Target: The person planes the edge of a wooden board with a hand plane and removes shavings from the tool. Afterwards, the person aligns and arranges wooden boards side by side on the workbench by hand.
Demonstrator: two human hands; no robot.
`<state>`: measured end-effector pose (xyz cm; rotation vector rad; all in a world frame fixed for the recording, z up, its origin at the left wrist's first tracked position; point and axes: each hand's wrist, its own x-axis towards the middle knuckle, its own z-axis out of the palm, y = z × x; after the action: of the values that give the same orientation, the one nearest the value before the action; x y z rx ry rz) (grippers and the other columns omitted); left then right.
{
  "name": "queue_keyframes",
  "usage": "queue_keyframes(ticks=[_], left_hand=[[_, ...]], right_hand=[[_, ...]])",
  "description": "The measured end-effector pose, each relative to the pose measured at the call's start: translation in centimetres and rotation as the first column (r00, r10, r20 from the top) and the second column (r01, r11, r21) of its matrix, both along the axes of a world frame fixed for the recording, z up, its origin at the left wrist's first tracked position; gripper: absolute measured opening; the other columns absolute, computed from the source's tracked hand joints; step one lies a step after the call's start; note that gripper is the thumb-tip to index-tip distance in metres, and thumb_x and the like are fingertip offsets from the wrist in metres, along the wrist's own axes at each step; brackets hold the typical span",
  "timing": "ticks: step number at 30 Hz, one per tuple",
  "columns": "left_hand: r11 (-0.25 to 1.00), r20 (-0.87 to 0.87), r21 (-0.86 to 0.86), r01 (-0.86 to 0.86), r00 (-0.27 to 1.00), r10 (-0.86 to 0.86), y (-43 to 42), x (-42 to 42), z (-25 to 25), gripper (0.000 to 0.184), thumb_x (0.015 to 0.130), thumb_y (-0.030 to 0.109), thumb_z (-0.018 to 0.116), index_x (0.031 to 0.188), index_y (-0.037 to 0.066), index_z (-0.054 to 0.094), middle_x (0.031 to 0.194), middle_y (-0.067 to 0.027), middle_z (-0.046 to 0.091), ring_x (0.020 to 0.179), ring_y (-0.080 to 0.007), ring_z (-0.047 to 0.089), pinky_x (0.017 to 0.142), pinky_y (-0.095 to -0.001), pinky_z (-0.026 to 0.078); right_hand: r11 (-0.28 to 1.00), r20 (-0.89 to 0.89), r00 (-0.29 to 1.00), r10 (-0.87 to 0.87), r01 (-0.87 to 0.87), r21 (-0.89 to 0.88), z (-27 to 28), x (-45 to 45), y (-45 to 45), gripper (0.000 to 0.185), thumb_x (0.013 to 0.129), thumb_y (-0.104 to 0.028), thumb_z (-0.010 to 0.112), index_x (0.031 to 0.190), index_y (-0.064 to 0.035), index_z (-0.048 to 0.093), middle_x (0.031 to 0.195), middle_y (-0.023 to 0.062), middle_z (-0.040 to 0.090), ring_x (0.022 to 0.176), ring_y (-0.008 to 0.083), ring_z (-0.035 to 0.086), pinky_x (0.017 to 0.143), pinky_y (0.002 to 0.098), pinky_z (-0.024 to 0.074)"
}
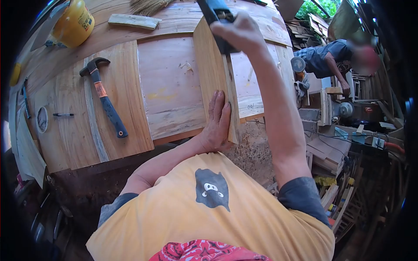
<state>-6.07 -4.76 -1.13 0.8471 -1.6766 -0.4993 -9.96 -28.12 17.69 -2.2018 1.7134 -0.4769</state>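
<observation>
A wooden board (210, 65) stands on its long edge on the workbench, pointing away from me, its near end at the bench's front edge. My left hand (216, 119) presses flat against the board's left face near that end, fingers stretched out. Up at the far end, my right hand (241, 32) is wrapped round a black hand plane (215, 21), which sits on the board's upper edge. The plane's front runs out of the picture at the top. A claw hammer (104, 98) with a dark handle lies to the left.
Wood panels (122, 61) cover the bench. A yellow bucket (74, 24), a wood offcut (134, 21), a broom head (150, 6), a pen (63, 114) and a tape roll (42, 119) lie about. A co-worker (331, 58) bends over at the right among scrap wood and cables.
</observation>
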Motion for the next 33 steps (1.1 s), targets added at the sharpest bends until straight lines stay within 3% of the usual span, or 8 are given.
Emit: queue_keyframes(ticks=[2, 8, 12, 21, 22, 25, 27, 33], left_hand=[[0.999, -0.049, 0.041, 0.021, 0.999, -0.019, -0.4, 0.3, 0.0, 0.106, 0.078, 0.023, 0.084, 0.152, -0.009, 0.016, 0.156, -0.0406, 0.018, 0.144, -0.0608, 0.025, 0.117, -0.0706, 0.024], [0.989, -0.08, 0.132, 0.065, 0.995, -0.055, -0.5, 0.3, -0.7, 0.097, 0.082, 0.029, 0.077, 0.152, -0.01, 0.022, 0.157, -0.0424, 0.018, 0.145, -0.0612, 0.023, 0.118, -0.0709, 0.02], [0.996, 0.01, 0.084, 0.016, 1.0, -0.017, 0.0, 0.4, -0.6, 0.108, 0.087, 0.042, 0.071, 0.156, -0.014, 0.011, 0.157, -0.0363, 0.021, 0.147, -0.0622, 0.014, 0.125, -0.0666, 0.009], [0.996, -0.007, 0.086, -0.01, 1.0, 0.01, 0.2, -0.2, -0.4, 0.113, 0.082, 0.021, 0.074, 0.156, -0.015, -0.004, 0.162, -0.0397, 0.007, 0.153, -0.0601, 0.003, 0.126, -0.0637, 0.006], [0.993, 0.005, 0.114, -0.022, 1.0, 0.022, 0.3, -0.3, -0.2, 0.12, 0.076, 0.017, 0.079, 0.155, -0.015, -0.006, 0.161, -0.037, 0.011, 0.153, -0.0581, 0.003, 0.127, -0.0621, 0.004], [0.997, -0.033, 0.075, -0.022, 0.999, 0.024, 0.5, -0.4, -0.3, 0.12, 0.074, 0.01, 0.079, 0.153, -0.017, -0.008, 0.161, -0.0401, 0.005, 0.152, -0.0606, 0.0, 0.126, -0.0628, 0.004], [0.999, -0.002, 0.038, -0.011, 1.0, 0.011, 0.5, 0.1, 0.0, 0.119, 0.075, 0.011, 0.079, 0.152, -0.018, -0.007, 0.161, -0.0414, 0.002, 0.152, -0.0618, -0.001, 0.126, -0.0634, 0.005], [0.998, 0.067, 0.068, -0.018, 0.998, 0.013, 0.2, -1.2, -0.3, 0.115, 0.079, 0.017, 0.079, 0.149, -0.021, -0.005, 0.158, -0.0458, 0.0, 0.151, -0.0642, -0.001, 0.125, -0.0666, 0.007]], right_hand=[[0.999, 0.032, 0.999, -0.028, 0.029, -0.045, -0.3, -1.9, 7.2, 0.069, 0.069, -0.052, 0.077, 0.099, 0.0087, 0.064, 0.079, 0.023, 0.071, 0.076, 0.0394, 0.073, 0.075, 0.0449, 0.0578], [0.993, -0.008, 0.999, -0.045, 0.046, 0.11, 1.9, -2.8, 17.3, 0.048, 0.07, -0.026, 0.082, 0.099, 0.0021, 0.056, 0.08, 0.0171, 0.066, 0.075, 0.0264, 0.068, 0.071, 0.0399, 0.0554], [1.0, -0.155, 0.988, 0.025, -0.027, -0.007, 0.9, -0.8, 2.5, 0.066, 0.067, -0.052, 0.078, 0.098, 0.0061, 0.07, 0.087, 0.0224, 0.075, 0.081, 0.0355, 0.075, 0.077, 0.0429, 0.058], [0.992, -0.04, 0.999, -0.009, 0.014, 0.122, 3.0, 2.0, 2.0, 0.048, 0.071, -0.046, 0.076, 0.073, 0.0017, 0.075, 0.068, 0.0186, 0.071, 0.068, 0.0254, 0.074, 0.07, 0.0392, 0.0576], [0.994, -0.097, 0.995, 0.022, -0.011, 0.106, 1.9, 2.0, 2.0, 0.076, 0.065, -0.057, 0.077, 0.105, 0.0071, 0.07, 0.088, 0.0235, 0.073, 0.089, 0.0325, 0.073, 0.081, 0.0409, 0.0573], [1.0, -0.13, 0.991, -0.009, 0.011, 0.012, 1.7, 1.1, 3.6, 0.059, 0.067, -0.054, 0.077, 0.086, 0.002, 0.077, 0.091, 0.0231, 0.077, 0.091, 0.0313, 0.076, 0.081, 0.0411, 0.058], [0.998, -0.143, 0.989, -0.046, 0.04, -0.044, 0.6, 0.5, 4.6, 0.085, 0.064, -0.059, 0.076, 0.112, 0.011, 0.067, 0.105, 0.0289, 0.073, 0.097, 0.0364, 0.072, 0.087, 0.0418, 0.0556], [0.989, 0.072, 0.992, -0.099, 0.091, 0.114, 2.6, 2.9, -3.9, 0.048, 0.073, -0.047, 0.076, 0.075, 0.001, 0.077, 0.068, 0.0168, 0.072, 0.068, 0.0246, 0.074, 0.07, 0.0379, 0.0576]])
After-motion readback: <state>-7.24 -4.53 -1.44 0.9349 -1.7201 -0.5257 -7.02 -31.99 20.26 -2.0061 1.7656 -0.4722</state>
